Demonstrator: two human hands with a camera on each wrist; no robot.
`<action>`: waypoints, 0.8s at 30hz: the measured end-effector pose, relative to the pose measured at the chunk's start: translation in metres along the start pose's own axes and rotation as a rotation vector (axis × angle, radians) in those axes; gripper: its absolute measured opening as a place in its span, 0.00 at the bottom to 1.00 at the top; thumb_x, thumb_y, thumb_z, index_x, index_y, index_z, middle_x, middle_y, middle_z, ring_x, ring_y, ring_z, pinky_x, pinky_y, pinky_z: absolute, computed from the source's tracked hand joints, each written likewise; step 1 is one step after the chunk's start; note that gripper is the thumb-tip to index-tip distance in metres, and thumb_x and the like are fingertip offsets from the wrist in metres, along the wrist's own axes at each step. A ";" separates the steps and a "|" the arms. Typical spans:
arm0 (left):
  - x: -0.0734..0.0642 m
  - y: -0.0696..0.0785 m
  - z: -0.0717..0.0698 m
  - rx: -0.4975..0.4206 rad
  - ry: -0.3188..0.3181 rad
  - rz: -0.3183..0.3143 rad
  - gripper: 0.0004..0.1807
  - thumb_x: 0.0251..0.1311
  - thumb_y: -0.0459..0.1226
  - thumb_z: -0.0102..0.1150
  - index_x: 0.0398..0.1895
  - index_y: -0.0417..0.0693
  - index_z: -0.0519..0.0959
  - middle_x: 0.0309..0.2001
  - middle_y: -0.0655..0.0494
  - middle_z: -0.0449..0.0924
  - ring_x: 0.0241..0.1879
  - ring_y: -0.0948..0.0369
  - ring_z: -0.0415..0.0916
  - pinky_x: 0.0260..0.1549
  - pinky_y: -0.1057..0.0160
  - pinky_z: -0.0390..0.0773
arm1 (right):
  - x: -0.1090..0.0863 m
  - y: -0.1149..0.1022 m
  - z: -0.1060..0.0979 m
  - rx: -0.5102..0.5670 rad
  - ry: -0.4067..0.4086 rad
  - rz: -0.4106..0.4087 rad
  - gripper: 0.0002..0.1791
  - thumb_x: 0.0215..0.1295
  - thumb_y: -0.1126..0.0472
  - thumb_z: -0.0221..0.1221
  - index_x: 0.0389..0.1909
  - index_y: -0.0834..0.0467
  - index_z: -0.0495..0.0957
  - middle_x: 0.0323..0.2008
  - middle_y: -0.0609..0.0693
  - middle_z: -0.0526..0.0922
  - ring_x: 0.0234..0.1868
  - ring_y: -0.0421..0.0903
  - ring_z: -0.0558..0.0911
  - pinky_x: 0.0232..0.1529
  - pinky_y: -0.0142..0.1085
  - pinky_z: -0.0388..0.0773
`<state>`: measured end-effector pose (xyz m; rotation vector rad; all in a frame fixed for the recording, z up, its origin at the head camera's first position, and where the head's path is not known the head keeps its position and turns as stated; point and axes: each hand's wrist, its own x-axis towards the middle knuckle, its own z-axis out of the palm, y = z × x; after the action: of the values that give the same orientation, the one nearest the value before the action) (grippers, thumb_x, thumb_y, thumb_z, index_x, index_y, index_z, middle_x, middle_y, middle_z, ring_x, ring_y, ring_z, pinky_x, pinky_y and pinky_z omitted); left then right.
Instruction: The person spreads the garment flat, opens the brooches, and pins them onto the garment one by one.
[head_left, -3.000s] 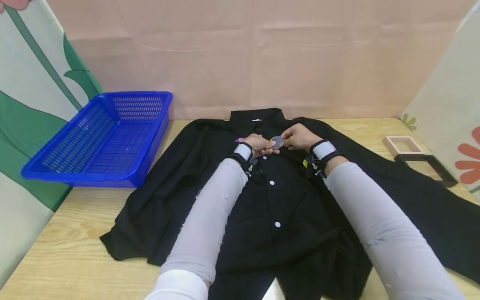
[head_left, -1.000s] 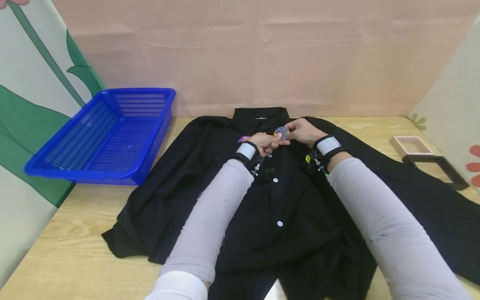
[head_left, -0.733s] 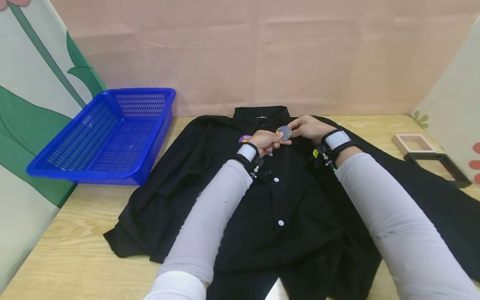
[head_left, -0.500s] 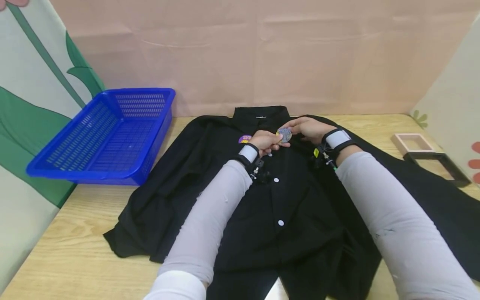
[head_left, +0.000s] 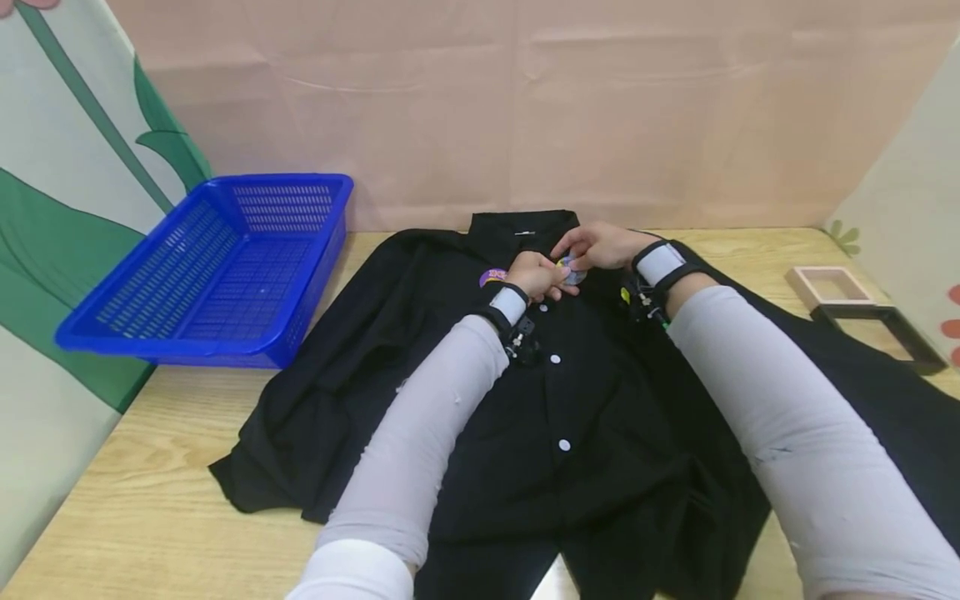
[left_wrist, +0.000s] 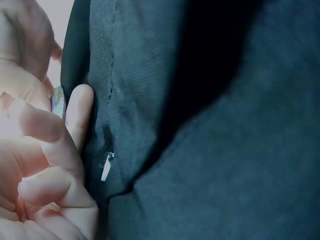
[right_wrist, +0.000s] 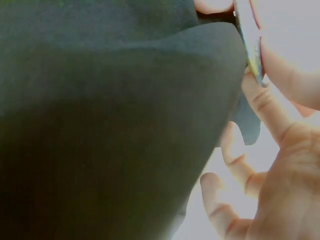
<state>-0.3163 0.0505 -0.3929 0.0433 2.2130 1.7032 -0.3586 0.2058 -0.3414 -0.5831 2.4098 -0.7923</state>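
A black button-up shirt (head_left: 465,400) lies face up, collar away from me. At its upper front, my left hand (head_left: 536,275) pinches a round pin badge (head_left: 576,275) between thumb and fingers. My right hand (head_left: 606,245) holds the same badge from the other side, thumb over its face and index finger bent at its upper edge. Edge-on against the cloth, the badge (left_wrist: 58,102) shows between the hands in the left wrist view. One right fingertip meets the lower rim of the badge (right_wrist: 252,42) in the right wrist view. The badge's back is hidden.
A purple round badge (head_left: 492,277) sits on the shirt beside my left hand. A blue plastic basket (head_left: 281,354) stands at the left. Two frames, one pale pink (head_left: 802,287) and one black (head_left: 926,350), lie at the right, partly by the shirt's sleeve.
The badge has shifted slightly up and right with both hands. My right hand has moved from the badge's right edge to over it, now covering more of its face.
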 end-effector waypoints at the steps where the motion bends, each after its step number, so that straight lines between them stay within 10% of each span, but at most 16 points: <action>1: 0.000 0.001 0.000 0.007 0.004 0.002 0.15 0.70 0.38 0.58 0.40 0.32 0.85 0.41 0.42 0.87 0.10 0.71 0.66 0.09 0.73 0.55 | 0.001 -0.001 0.000 0.003 -0.005 -0.004 0.20 0.68 0.76 0.52 0.60 0.69 0.69 0.39 0.57 0.82 0.39 0.47 0.78 0.44 0.38 0.77; 7: 0.004 0.003 0.005 0.100 0.043 -0.008 0.12 0.67 0.35 0.60 0.35 0.31 0.85 0.36 0.41 0.88 0.10 0.70 0.71 0.12 0.75 0.64 | 0.001 -0.001 0.000 0.040 -0.107 -0.046 0.24 0.65 0.79 0.50 0.60 0.66 0.57 0.33 0.52 0.81 0.35 0.42 0.78 0.40 0.31 0.74; 12: 0.001 0.015 0.006 0.439 0.131 0.008 0.11 0.67 0.41 0.62 0.32 0.44 0.84 0.25 0.53 0.88 0.17 0.68 0.78 0.22 0.74 0.72 | 0.002 0.000 0.000 -0.019 -0.122 -0.072 0.23 0.66 0.78 0.51 0.59 0.63 0.57 0.36 0.57 0.80 0.37 0.46 0.78 0.44 0.35 0.71; 17: -0.004 0.029 0.010 0.695 0.174 0.075 0.11 0.66 0.44 0.62 0.33 0.48 0.86 0.13 0.61 0.78 0.28 0.65 0.83 0.35 0.70 0.77 | -0.005 -0.001 0.000 -0.208 -0.009 -0.123 0.23 0.62 0.73 0.58 0.56 0.60 0.62 0.30 0.56 0.82 0.50 0.58 0.64 0.57 0.54 0.48; 24: -0.012 0.026 0.004 0.671 0.157 0.014 0.11 0.65 0.44 0.63 0.32 0.46 0.85 0.12 0.62 0.71 0.19 0.66 0.77 0.25 0.71 0.71 | -0.003 -0.007 0.009 -0.290 0.018 -0.054 0.28 0.60 0.69 0.59 0.59 0.53 0.61 0.33 0.53 0.82 0.54 0.62 0.54 0.56 0.61 0.50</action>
<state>-0.3085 0.0583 -0.3665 0.0907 2.8036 0.9218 -0.3493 0.1986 -0.3415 -0.7574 2.5549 -0.4716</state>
